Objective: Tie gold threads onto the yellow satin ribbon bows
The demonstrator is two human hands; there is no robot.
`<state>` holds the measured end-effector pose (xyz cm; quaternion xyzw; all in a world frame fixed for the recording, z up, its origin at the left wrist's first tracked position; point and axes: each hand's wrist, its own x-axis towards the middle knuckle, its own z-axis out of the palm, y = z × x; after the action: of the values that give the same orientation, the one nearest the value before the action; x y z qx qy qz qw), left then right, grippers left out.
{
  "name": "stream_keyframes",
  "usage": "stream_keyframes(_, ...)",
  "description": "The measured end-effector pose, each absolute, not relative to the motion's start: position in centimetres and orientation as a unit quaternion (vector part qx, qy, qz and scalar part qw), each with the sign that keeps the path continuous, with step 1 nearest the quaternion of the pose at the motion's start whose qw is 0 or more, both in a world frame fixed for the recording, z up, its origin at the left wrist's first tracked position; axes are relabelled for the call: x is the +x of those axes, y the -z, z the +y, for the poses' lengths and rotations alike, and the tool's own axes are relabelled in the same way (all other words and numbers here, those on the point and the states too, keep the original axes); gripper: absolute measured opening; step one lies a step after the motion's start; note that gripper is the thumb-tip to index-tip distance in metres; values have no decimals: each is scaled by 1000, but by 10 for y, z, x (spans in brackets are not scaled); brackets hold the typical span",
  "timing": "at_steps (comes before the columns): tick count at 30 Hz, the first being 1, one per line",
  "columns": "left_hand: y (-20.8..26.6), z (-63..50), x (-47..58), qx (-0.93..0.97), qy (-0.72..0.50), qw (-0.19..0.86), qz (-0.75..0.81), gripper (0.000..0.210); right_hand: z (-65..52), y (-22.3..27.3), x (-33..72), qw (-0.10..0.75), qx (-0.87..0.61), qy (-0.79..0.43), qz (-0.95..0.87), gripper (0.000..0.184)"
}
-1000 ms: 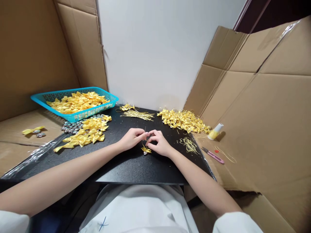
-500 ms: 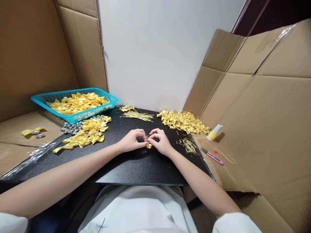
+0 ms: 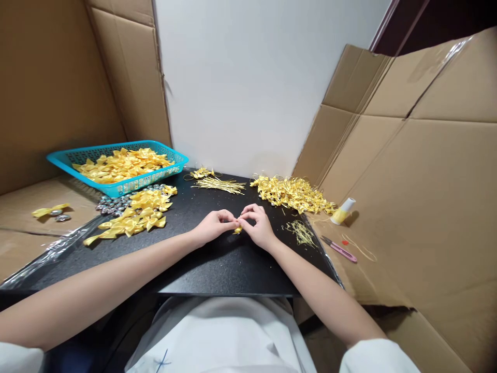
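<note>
Right of the turquoise basket (image 3: 134,187) and nearer the wearer, the left hand (image 3: 216,227) and right hand (image 3: 257,227) pinch a mostly hidden yellow ribbon bow (image 3: 237,230), fingertips nearly meeting. It should be light, soft and slightly slippery; gripping its middle would spare the loops.

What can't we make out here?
All in the head view:
- Most of the small yellow piece: covered by the fingertips of the left hand and right hand.
- Floor of the turquoise basket: hidden under yellow bows.
- Count in the yellow pile near the spool: too small, overlapping.
- Right sleeve: cut by bottom edge.
</note>
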<state>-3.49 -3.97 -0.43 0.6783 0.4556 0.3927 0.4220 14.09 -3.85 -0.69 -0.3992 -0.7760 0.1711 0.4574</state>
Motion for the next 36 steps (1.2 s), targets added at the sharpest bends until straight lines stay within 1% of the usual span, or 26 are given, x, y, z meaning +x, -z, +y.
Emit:
stream_keyframes(7,1,-41,-34,657,-368,499,429,37,-38,8,141,475,-393,-181,-766,9)
stream_keyframes(12,-1,-44,-32,655,-371,507,419,37,-38,7,140,470,-395,-194,-765,9)
stream_keyframes(19,1,-43,-29,647,-393,480,443,27,-37,5,142,474,-387,-171,-772,11)
stream_keyframes(22,0,-44,-30,663,-399,454,441,25,-37,3,144,460,-395,-174,-776,10)
stream_keyframes(28,-2,-44,-34,730,-388,369,425,27,-40,0,145,450,-378,-141,-797,7)
stream_keyframes(32,-1,-41,-35,751,-377,359,406,27,-41,-1,147,450,-355,-95,-814,5)
stream_keyframes(36,-1,-40,-37,766,-361,357,393,30,-42,-1,149,426,-345,-46,-835,5)
